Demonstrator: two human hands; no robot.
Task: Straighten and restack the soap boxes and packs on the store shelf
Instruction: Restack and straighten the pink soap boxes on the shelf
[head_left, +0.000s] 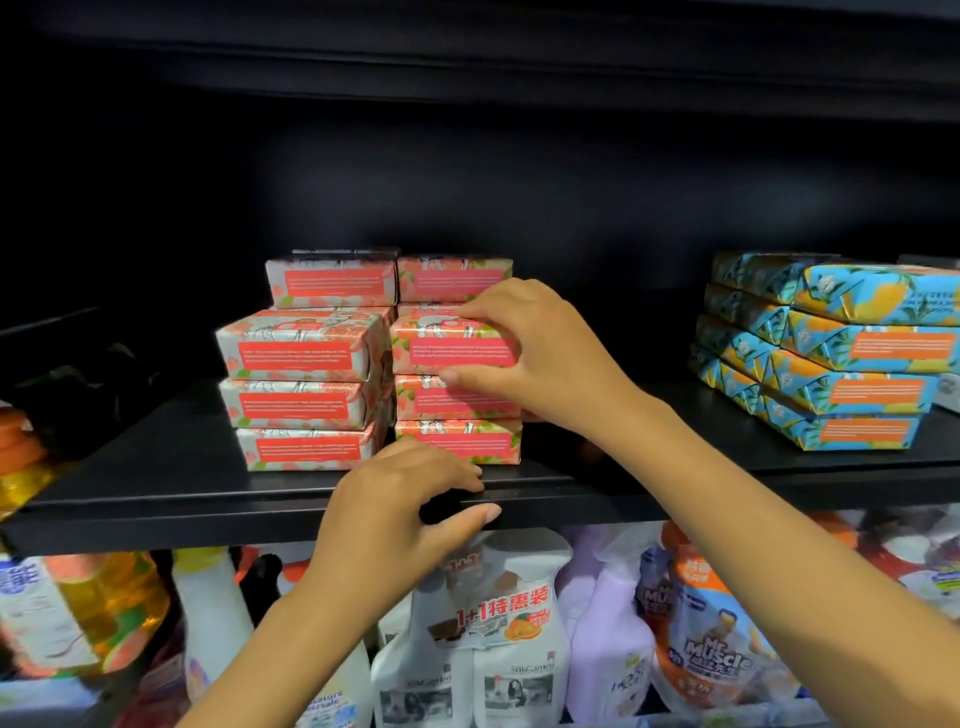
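Observation:
Pink-and-white wrapped soap boxes stand in two front stacks on the black shelf (166, 499), with more boxes behind. The left stack (301, 395) is three high. My right hand (535, 353) grips the top box (447, 345) of the right stack (457, 415), fingers over its upper edge and thumb under its front. My left hand (395, 514) hovers at the shelf's front edge just below the right stack, fingers curled and holding nothing. A stack of blue-and-orange soap packs (841, 358) sits at the far right, slightly fanned.
A black shelf above leaves a dark gap over the stacks. Below the shelf stand white spray bottles (467, 649), purple bottles (608, 639), an orange cleaner pack (711, 639) and yellow liquid bottles (104, 608). An orange-capped bottle (21, 447) stands at the left edge.

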